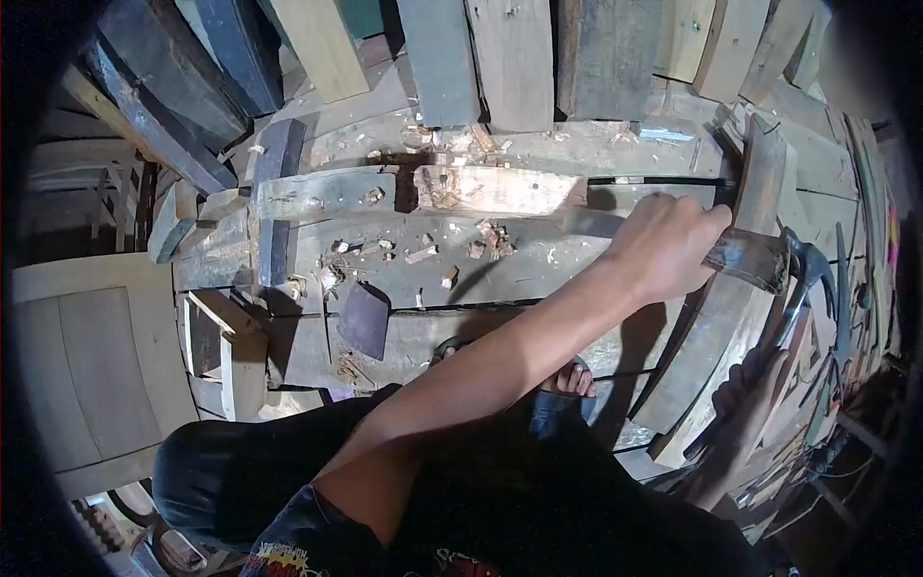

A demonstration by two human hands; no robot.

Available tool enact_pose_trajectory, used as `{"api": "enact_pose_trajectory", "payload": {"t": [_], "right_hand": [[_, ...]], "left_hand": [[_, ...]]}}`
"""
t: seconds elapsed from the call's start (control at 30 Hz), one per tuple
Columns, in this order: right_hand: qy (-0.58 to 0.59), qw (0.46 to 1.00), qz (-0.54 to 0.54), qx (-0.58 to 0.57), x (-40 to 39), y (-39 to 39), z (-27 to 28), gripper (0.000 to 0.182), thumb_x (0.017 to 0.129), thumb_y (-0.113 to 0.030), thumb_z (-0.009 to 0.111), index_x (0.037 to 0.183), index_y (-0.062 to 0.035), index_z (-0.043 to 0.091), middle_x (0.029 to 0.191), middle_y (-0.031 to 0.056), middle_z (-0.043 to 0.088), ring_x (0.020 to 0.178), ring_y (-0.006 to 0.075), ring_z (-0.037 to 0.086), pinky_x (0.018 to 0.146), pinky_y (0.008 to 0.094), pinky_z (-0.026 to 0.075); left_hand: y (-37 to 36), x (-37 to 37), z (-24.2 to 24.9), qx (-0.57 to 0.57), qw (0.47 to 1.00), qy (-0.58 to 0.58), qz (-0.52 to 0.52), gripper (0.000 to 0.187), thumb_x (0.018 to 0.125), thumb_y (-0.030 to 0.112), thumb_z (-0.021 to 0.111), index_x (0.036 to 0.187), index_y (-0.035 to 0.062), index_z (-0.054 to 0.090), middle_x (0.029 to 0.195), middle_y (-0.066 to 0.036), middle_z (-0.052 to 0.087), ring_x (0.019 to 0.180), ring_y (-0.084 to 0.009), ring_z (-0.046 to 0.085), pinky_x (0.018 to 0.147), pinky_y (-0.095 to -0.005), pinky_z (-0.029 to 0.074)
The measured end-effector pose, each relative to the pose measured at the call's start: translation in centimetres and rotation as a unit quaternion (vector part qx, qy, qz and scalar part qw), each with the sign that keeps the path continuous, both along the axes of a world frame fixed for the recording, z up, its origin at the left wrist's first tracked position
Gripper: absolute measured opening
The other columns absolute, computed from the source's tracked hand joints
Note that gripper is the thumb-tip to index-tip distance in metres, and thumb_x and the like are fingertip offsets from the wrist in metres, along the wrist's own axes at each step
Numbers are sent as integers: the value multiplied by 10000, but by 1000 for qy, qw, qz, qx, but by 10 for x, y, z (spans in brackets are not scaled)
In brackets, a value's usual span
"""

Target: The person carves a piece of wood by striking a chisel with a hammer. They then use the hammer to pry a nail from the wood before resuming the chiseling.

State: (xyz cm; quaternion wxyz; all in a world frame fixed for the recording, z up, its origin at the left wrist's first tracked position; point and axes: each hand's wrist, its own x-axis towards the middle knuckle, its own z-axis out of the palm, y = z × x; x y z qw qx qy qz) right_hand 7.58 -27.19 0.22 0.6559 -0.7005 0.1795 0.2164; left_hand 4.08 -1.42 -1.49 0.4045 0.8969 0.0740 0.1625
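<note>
My left hand (pixel 668 242) is closed around a chisel, its grey blade (pixel 591 223) pointing left and its thick dark handle (pixel 745 256) sticking out to the right. The blade tip is near the right end of a pale, freshly cut patch on a long wooden piece (pixel 500 190), which has a dark gap left of that patch. At the lower right, my right hand (pixel 745 389) is wrapped round the handle of a hammer. The metal hammer head (pixel 810 262) is beside the chisel handle's end; whether they touch is unclear.
Wood chips (pixel 490 240) litter the planks. A dark flat piece (pixel 364 320) lies near my feet (pixel 572 380). Boards (pixel 510 58) line the far side, a curved beam (pixel 716 327) runs along the right, and a wooden box frame (pixel 240 356) stands at left.
</note>
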Motion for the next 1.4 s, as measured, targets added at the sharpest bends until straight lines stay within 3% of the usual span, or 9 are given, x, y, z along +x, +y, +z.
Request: {"api": "enact_pose_trajectory", "payload": {"t": [0.7,0.87,0.9,0.97,1.0,1.1,1.17,1.27,1.4], "right_hand": [[22,996,56,70,5,-15,-4,521,1026,-649,497,750,-212,429,640,-83,284,451,34,190,387,236,132],[-147,988,-3,-45,22,-35,16,504,1026,-659,475,825,-196,490,594,-85,347,402,26,271,342,226,194],[-149,987,27,50,34,-51,17,525,1017,-677,472,875,-175,537,598,-84,380,398,29,274,333,223,214],[-188,978,3,86,37,-50,32,556,1014,-688,471,944,-147,576,605,-77,421,398,31,276,327,223,222],[-190,973,-133,-13,33,-30,42,564,1014,-688,471,978,-138,592,612,-71,437,404,27,278,328,220,224],[-199,937,-282,-62,8,33,45,548,1018,-672,476,990,-137,591,613,-67,411,420,32,291,338,217,221],[-161,985,-53,9,-2,-1,6,516,1023,-666,486,916,-165,542,626,-75,357,469,43,296,389,227,227],[-19,995,86,41,-3,-4,3,492,1046,-631,476,791,-210,474,628,-95,316,455,45,187,399,263,136],[-144,989,25,-31,17,-26,29,523,1035,-670,427,846,-187,500,571,-78,314,376,37,254,316,236,170]], "left_hand": [[1,23,-32,8,991,-81,107,280,687,121,784,899,20,633,651,-207,657,654,-435,685,630,-505,557],[-5,29,-42,34,992,-61,102,256,689,115,781,884,26,640,696,-214,676,696,-424,701,643,-516,562],[-4,28,-41,40,993,-64,96,252,692,115,779,884,26,642,705,-217,678,708,-424,704,649,-520,562],[-6,28,-40,43,992,-61,101,130,727,37,672,857,32,667,719,-203,695,731,-403,723,690,-533,564],[-7,28,-41,42,992,-63,103,132,727,37,671,858,33,667,720,-201,696,731,-403,723,694,-535,563],[-8,29,-39,33,993,-54,103,135,722,38,673,856,38,664,720,-195,699,719,-400,720,691,-536,560],[-8,29,-43,29,991,-74,111,135,720,46,676,855,41,662,718,-194,698,713,-398,718,686,-537,560],[-8,26,-48,73,984,-108,122,193,671,104,735,837,60,647,653,-183,669,631,-384,698,609,-496,561],[-6,29,-54,67,985,-98,126,189,689,124,743,839,64,645,673,-190,677,650,-397,700,607,-502,556]]}}
